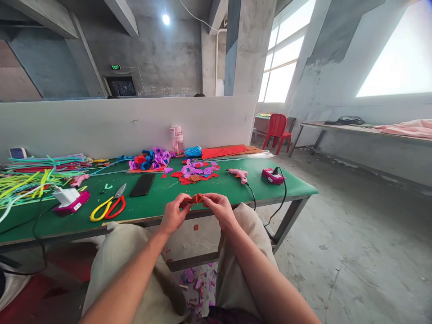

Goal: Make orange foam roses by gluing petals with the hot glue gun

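Note:
Between my two hands, just over the front edge of the green table (185, 203), is a small piece of brown crepe paper (197, 198). My left hand (176, 212) pinches its left end, and my right hand (218, 209) pinches its right end. Behind them on the table lies a loose pile of purple and red paper petals (199, 168). A bunch of finished-looking purple, red and blue paper flowers (151, 158) sits farther left. To the right of the petals rests a pink glue gun (239, 175).
Scissors with yellow and red handles (110, 206) and a black phone (142, 185) lie at the left. Pink power sockets (72, 201) (272, 176) sit at both sides, cords hanging. Coloured stems (30, 180) cover the far left. A pink bottle (177, 138) stands behind.

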Demonstrator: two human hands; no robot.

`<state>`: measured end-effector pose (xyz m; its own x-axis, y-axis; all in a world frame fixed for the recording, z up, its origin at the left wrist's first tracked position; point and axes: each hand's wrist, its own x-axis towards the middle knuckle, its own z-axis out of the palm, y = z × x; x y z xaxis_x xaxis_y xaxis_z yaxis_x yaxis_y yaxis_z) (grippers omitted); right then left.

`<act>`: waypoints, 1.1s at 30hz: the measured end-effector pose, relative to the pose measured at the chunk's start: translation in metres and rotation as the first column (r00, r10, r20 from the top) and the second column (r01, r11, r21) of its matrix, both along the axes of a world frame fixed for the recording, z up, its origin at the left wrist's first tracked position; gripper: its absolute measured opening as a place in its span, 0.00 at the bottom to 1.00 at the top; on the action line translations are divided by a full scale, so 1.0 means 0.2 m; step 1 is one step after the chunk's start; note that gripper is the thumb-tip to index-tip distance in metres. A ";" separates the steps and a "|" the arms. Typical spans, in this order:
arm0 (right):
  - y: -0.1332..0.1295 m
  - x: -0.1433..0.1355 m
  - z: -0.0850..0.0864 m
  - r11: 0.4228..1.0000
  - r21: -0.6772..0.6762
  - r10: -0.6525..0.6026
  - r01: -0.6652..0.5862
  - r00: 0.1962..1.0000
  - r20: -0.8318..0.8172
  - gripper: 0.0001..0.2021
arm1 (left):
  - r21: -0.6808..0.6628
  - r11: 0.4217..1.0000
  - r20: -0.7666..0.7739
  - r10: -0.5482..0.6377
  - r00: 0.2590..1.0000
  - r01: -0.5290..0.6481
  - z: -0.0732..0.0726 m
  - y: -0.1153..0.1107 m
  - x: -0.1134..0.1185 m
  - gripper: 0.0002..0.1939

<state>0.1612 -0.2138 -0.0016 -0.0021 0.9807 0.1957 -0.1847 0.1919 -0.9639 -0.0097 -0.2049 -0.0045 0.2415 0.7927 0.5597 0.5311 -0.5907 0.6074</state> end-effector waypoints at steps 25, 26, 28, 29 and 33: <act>0.00 0.00 -0.01 0.991 -0.064 0.108 -0.115 0.989 -0.097 0.16 | -0.142 0.989 0.141 -0.021 0.990 0.041 0.00 0.00 0.00 0.10; 0.00 0.00 0.00 0.992 -0.055 0.107 -0.112 0.991 -0.083 0.16 | -0.139 0.990 0.138 -0.016 0.990 0.035 0.01 -0.01 0.00 0.10; 0.00 0.00 0.00 0.994 -0.033 0.104 -0.106 0.993 -0.052 0.15 | -0.130 0.991 0.126 -0.001 0.992 0.018 0.01 -0.01 -0.01 0.10; -0.01 0.00 0.00 0.994 -0.023 0.110 -0.111 0.993 -0.041 0.15 | -0.124 0.992 0.122 0.005 0.993 0.011 0.02 -0.02 -0.01 0.10; -0.02 0.01 0.02 0.979 0.002 0.202 -0.202 0.979 -0.001 0.17 | -0.128 0.991 0.193 -0.004 0.981 0.029 0.01 -0.02 -0.02 0.10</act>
<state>0.1636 -0.2177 0.0030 -0.2003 0.9596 0.1978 -0.2206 0.1525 -0.9634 -0.0142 -0.2089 -0.0023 0.1531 0.8582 0.4900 0.3880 -0.5083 0.7689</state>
